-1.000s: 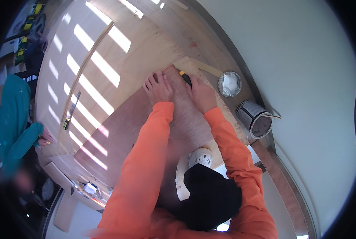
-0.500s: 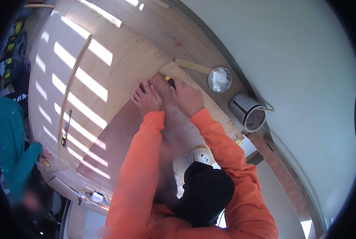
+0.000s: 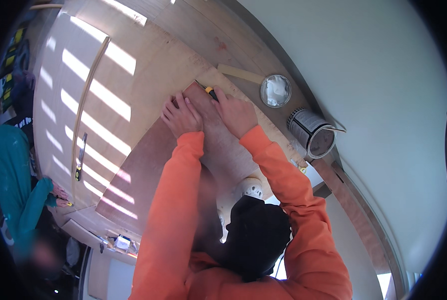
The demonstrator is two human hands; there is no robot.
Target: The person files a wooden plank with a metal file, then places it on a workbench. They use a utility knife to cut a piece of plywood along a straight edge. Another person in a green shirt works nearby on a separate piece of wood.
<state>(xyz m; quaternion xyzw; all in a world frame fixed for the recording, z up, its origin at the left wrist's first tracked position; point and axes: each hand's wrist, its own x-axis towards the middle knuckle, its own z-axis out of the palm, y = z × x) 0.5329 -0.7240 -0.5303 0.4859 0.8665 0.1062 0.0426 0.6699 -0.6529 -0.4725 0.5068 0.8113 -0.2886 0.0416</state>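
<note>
You seem to be scoring the reddish board, right hand gripping the yellow-and-black cutter, left hand spread over its edge; the next stroke needs steady bracing.

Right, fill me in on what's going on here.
The person's right hand grips a yellow-and-black tool, its tip by the far end of a reddish-brown board. The left hand rests on that board, which lies on a paler wooden sheet. A metal can is off to the right; to the left, a co-worker's hand is near the sheet's edge.
</note>
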